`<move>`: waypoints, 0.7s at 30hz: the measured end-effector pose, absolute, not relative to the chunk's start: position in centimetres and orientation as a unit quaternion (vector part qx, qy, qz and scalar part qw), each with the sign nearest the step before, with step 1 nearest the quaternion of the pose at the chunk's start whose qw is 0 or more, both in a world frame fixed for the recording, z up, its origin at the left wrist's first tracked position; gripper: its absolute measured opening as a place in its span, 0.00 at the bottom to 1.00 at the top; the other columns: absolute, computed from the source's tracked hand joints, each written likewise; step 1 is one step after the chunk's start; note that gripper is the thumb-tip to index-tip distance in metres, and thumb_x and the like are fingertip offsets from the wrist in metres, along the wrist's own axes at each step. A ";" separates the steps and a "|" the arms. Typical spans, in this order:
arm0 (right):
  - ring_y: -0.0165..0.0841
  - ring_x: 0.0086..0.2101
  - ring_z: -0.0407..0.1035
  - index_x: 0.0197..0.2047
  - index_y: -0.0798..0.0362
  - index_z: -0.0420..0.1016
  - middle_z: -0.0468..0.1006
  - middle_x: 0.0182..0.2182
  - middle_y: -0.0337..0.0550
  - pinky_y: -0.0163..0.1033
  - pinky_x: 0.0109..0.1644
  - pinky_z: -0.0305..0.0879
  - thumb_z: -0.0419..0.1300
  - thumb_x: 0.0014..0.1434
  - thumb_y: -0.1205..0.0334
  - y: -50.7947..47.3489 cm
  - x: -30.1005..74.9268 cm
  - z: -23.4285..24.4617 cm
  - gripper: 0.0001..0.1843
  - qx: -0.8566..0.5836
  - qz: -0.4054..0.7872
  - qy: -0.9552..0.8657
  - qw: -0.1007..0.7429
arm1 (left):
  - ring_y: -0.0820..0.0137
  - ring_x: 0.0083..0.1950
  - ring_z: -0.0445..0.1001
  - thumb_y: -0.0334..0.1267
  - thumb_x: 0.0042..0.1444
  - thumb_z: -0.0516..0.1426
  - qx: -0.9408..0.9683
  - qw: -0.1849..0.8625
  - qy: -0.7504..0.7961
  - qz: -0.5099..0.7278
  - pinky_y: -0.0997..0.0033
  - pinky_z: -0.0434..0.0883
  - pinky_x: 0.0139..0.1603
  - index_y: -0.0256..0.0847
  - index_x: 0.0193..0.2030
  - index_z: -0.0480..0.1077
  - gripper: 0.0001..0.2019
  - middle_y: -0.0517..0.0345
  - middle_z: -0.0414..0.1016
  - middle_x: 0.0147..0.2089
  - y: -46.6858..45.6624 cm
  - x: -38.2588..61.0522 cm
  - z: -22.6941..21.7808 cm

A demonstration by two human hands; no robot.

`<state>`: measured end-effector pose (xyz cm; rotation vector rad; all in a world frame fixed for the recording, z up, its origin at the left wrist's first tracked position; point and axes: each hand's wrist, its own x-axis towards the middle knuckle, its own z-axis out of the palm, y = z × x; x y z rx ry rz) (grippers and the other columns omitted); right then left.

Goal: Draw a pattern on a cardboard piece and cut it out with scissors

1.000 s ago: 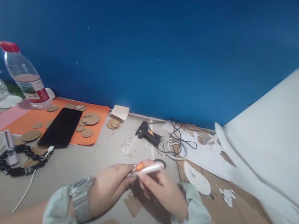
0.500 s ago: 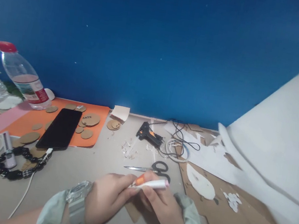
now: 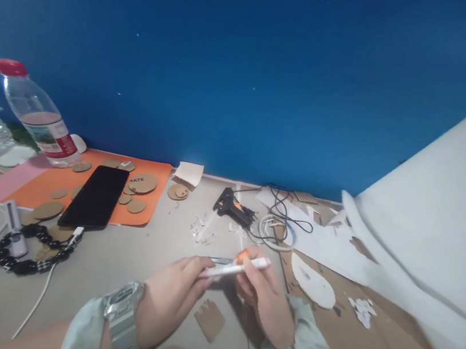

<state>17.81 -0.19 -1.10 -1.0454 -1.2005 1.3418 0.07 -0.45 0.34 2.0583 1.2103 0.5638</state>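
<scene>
In the head view, we see a slim white marker [image 3: 223,270] slanting between two hands just above the bench [image 3: 123,274]. The left hand [image 3: 170,296] closes its fingertips on one end; the right hand [image 3: 270,295] curls closed around it near the pink-tipped end, an orange piece [image 3: 242,255] alongside. We judge the marker light, stiff and smooth, perhaps slippery, best held mid-barrel. Fingers hide its left tip, and blur leaves us unsure what the orange piece is. Scissors [image 3: 221,260] show only partly behind; a jagged cardboard piece [image 3: 209,320] lies nearer us.
</scene>
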 end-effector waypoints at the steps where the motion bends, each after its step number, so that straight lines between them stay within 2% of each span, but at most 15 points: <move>1: 0.28 0.17 0.39 0.29 0.44 0.61 0.46 0.16 0.30 0.34 0.18 0.39 0.57 0.54 0.42 -0.4 18.0 -1.2 0.16 -0.430 0.553 -0.512 0.497 | 0.66 0.47 0.73 0.35 0.65 0.45 0.797 0.337 0.450 0.221 0.66 0.69 0.47 0.44 0.54 0.61 0.13 0.55 0.74 0.48 -0.5 0.1 0.2; 3: 0.30 0.17 0.46 0.33 0.43 0.65 0.52 0.17 0.32 0.36 0.19 0.45 0.55 0.58 0.44 -0.9 18.3 -1.2 0.12 -0.428 0.544 -0.548 0.469 | 0.66 0.50 0.72 0.34 0.65 0.44 0.810 0.331 0.437 0.209 0.66 0.67 0.50 0.45 0.56 0.60 0.14 0.55 0.72 0.51 -0.5 0.3 0.2; 5: 0.30 0.18 0.51 0.36 0.45 0.66 0.57 0.18 0.33 0.36 0.21 0.49 0.53 0.61 0.47 -1.3 18.5 -1.3 0.11 -0.429 0.539 -0.576 0.439 | 0.65 0.44 0.73 0.35 0.65 0.44 0.815 0.316 0.457 0.164 0.67 0.68 0.44 0.42 0.49 0.65 0.12 0.55 0.74 0.45 -0.6 0.4 0.4; 7: 0.29 0.19 0.52 0.36 0.47 0.66 0.58 0.19 0.32 0.35 0.22 0.50 0.50 0.64 0.49 -1.5 18.6 -1.3 0.12 -0.422 0.545 -0.591 0.418 | 0.66 0.35 0.73 0.38 0.66 0.43 0.815 0.299 0.482 0.121 0.69 0.67 0.35 0.41 0.39 0.66 0.12 0.58 0.74 0.36 -0.6 0.5 0.8; 10: 0.27 0.19 0.49 0.36 0.48 0.64 0.56 0.19 0.30 0.34 0.23 0.48 0.48 0.66 0.50 -1.4 18.6 -1.3 0.13 -0.398 0.561 -0.591 0.422 | 0.68 0.30 0.71 0.41 0.66 0.43 0.824 0.291 0.472 0.119 0.72 0.63 0.30 0.42 0.34 0.64 0.14 0.61 0.71 0.30 -0.5 0.5 1.2; 16: 0.28 0.23 0.50 0.34 0.50 0.64 0.57 0.23 0.32 0.33 0.25 0.50 0.50 0.66 0.51 -0.9 19.1 -1.7 0.14 -0.395 0.565 -0.578 0.437 | 0.71 0.30 0.71 0.46 0.66 0.43 0.796 0.382 0.441 0.160 0.75 0.63 0.31 0.42 0.36 0.67 0.17 0.64 0.72 0.29 0.1 0.0 0.9; 21: 0.26 0.21 0.51 0.36 0.53 0.68 0.58 0.20 0.31 0.33 0.25 0.51 0.53 0.62 0.47 0.5 18.9 -1.4 0.17 -0.378 0.589 -0.568 0.433 | 0.69 0.35 0.73 0.46 0.65 0.46 0.776 0.410 0.435 0.201 0.73 0.66 0.37 0.43 0.48 0.68 0.15 0.61 0.76 0.36 0.2 -0.1 1.3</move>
